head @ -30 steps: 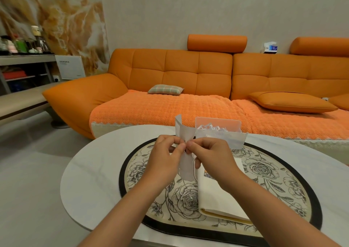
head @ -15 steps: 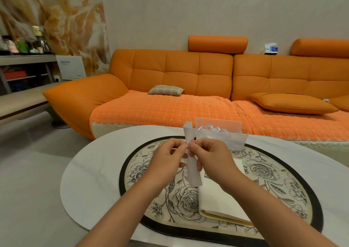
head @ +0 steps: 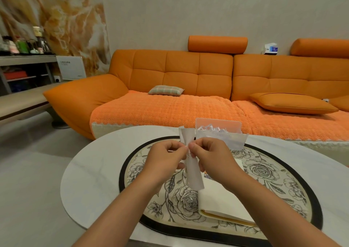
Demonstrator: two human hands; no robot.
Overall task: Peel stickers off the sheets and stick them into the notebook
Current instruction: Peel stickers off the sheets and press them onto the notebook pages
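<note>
Sticker sheet (head: 193,173) lower now, left hand (head: 164,158) and right hand (head: 212,157) pinching it

The sofa (head: 188,72) was orange, its cushion (head: 165,90) plaid green and pink. The table (head: 90,173) was white; its mat (head: 268,173) showed grey roses on cream, bordered black. The notebook (head: 219,201) was cream, the sticker sheet (head: 193,175) white.

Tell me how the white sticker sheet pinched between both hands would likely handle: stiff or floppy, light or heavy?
Probably floppy: the sticker sheet curls and hangs below the left hand and right hand, pinched only mid-length. Likely very light, since fingertip pinches alone carry it. One edge looks ragged, so it may tear easily.
</note>
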